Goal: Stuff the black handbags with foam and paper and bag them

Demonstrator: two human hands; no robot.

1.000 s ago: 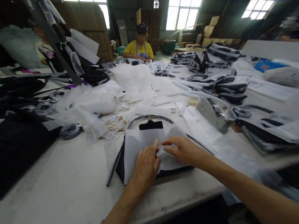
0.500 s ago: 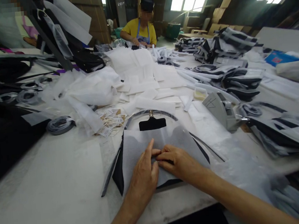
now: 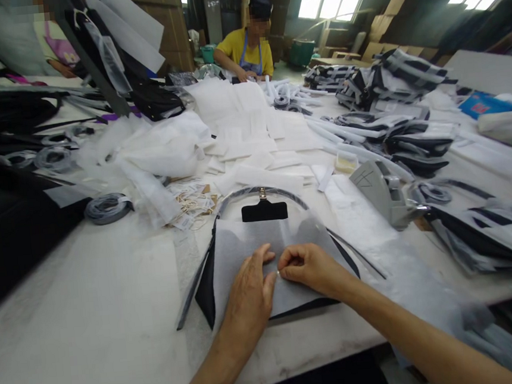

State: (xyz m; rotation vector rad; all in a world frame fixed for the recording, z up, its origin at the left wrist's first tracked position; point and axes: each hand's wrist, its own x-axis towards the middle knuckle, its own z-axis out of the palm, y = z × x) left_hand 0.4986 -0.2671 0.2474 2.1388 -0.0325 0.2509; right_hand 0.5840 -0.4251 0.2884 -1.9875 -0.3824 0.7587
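A black handbag lies on the table in front of me, its front covered by a thin white wrapping sheet. Behind the sheet a black tab with a gold-coloured clasp shows, and a plastic-wrapped handle arches around it. My left hand rests on the sheet with thumb and fingers apart, holding nothing. Beside it, my right hand is closed in a pinch at the sheet's middle. A tiny pale, shiny bit shows at its fingertips, too small to name.
Loose white sheets are heaped beyond the bag. String tags and a coiled strap lie to the left. A grey tape dispenser stands to the right, near wrapped bags. A person in yellow works across the table.
My hands have drawn slightly apart; the right pinch has shifted right, and the tiny pale bit shows at its fingertips. My left index finger is now more bent. The view has shifted slightly.
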